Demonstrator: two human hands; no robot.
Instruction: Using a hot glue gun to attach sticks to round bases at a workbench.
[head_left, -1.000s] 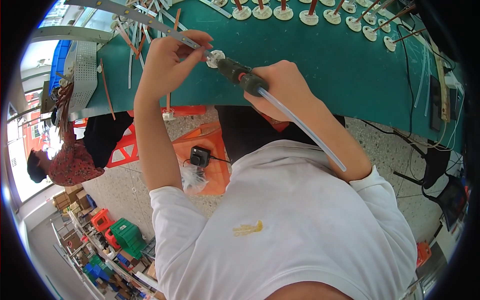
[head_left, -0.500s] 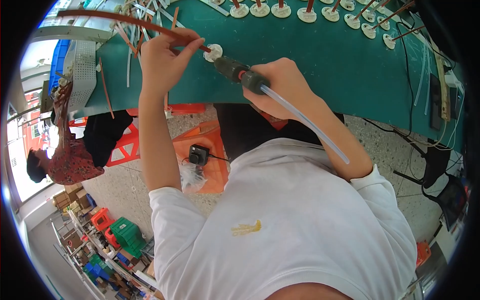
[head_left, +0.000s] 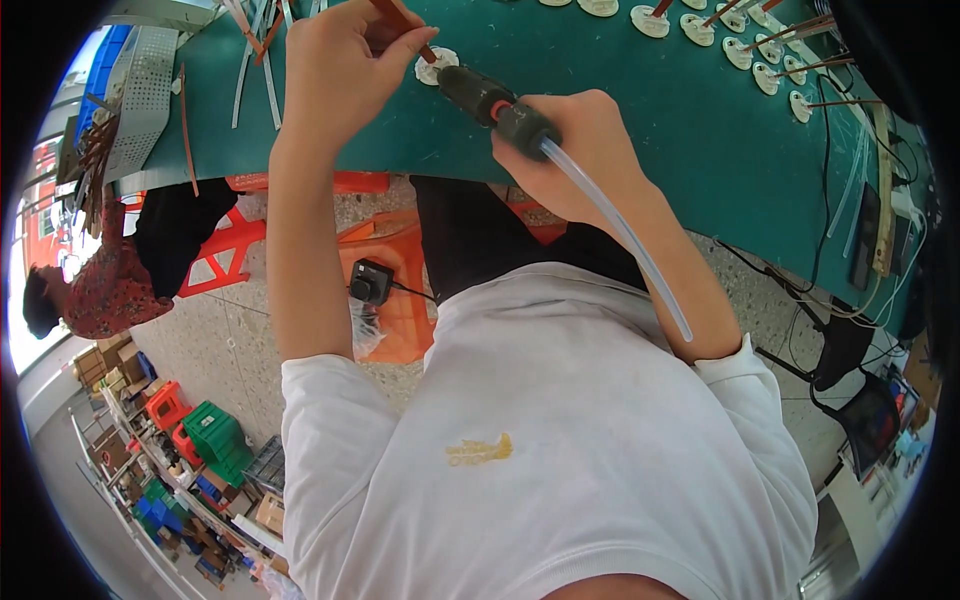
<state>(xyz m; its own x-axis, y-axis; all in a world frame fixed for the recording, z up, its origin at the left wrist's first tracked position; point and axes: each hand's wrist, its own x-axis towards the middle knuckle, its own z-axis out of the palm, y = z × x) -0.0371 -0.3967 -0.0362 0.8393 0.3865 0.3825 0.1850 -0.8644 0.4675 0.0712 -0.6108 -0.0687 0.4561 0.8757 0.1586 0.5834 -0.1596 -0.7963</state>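
My left hand (head_left: 345, 75) pinches a reddish-brown strip (head_left: 397, 14), whose lower end meets a small off-white round base (head_left: 437, 66) on the green table. My right hand (head_left: 580, 140) is wrapped round a dark green glue gun (head_left: 500, 108), its nozzle end at the base. A clear glue stick (head_left: 620, 230) sticks out of the gun's back and runs along my right forearm. Whether the strip is fixed to the base I cannot tell. Several like bases with brown strips standing in them, such as this strip-and-base piece (head_left: 651, 21), are lined up at the far right.
Loose pale and brown strips (head_left: 262, 50) lie at the table's left, near a white perforated basket (head_left: 143, 95). Cables (head_left: 822, 180) and a power strip (head_left: 866, 235) lie along the right edge. A person (head_left: 115, 285) sits at left; an orange stool (head_left: 395, 325) holds a black device (head_left: 371, 282).
The whole view has shifted, so the table sits higher in the picture. Both hands keep their hold, with strip and glue gun still meeting at the same base.
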